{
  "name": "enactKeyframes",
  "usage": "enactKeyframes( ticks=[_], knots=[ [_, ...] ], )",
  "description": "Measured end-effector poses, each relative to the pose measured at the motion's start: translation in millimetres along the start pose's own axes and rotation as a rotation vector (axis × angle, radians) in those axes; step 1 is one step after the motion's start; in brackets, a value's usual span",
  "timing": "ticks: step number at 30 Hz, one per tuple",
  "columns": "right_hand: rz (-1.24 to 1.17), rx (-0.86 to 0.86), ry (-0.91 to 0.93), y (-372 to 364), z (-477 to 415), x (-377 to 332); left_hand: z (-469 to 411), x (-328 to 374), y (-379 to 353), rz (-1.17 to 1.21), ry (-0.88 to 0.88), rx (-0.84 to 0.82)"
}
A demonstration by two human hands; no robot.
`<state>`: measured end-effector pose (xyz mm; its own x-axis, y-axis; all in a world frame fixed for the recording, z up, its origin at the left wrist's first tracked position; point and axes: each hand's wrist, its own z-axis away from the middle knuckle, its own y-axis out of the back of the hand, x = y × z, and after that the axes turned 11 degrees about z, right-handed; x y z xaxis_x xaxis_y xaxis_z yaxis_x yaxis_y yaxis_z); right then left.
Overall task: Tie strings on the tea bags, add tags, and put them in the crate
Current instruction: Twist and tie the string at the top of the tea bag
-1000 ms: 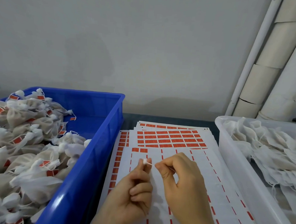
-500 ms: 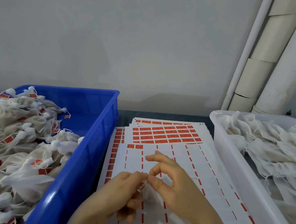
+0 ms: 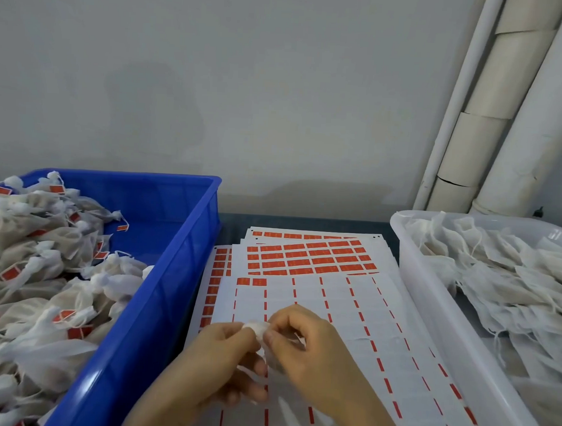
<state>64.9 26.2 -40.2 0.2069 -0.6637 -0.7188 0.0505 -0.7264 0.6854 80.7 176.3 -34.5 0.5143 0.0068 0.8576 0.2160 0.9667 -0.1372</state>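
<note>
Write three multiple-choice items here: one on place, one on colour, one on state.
1. Where are the tied, tagged mesh tea bags?
A. cardboard box
B. blue plastic crate
C. metal tray

2. The tags on the white paper sheets are:
A. green
B. yellow
C. red

3. The left hand and right hand:
A. pinch one small white tea bag
B. lie flat
C. hang empty

Key: 1 B, tagged bags heap in the crate; 2 C, red blocks fill the upper sheet; 3 A, both hands close on the bag.
</note>
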Motion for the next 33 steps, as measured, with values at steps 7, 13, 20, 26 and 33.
enactKeyframes(
  ticks=[7,13,20,26,33],
  knots=[
    [0.131,0.011,0.056,-4.4,-1.9,-5.2,-10.0,-4.8,2.0,0.346,0.058,0.015],
    [0.179,-0.084,0.097,-7.8,-4.3,1.4,-9.1,-7.4,0.5,-0.216,-0.140,0.162],
    [0.088,-0.186,0.114,-11.5,-4.1,4.4,-9.4,-14.0,13.1,-0.375,-0.322,0.161],
    [0.140,-0.032,0.034,-18.2,-8.1,8.6,-11.7,-15.3,-12.9,-0.416,-0.645,0.653],
    [0.321,0.156,0.101,-28.9,-11.1,12.0,-25.7,-16.7,-16.4,-0.038,-0.266,0.666]
  ],
)
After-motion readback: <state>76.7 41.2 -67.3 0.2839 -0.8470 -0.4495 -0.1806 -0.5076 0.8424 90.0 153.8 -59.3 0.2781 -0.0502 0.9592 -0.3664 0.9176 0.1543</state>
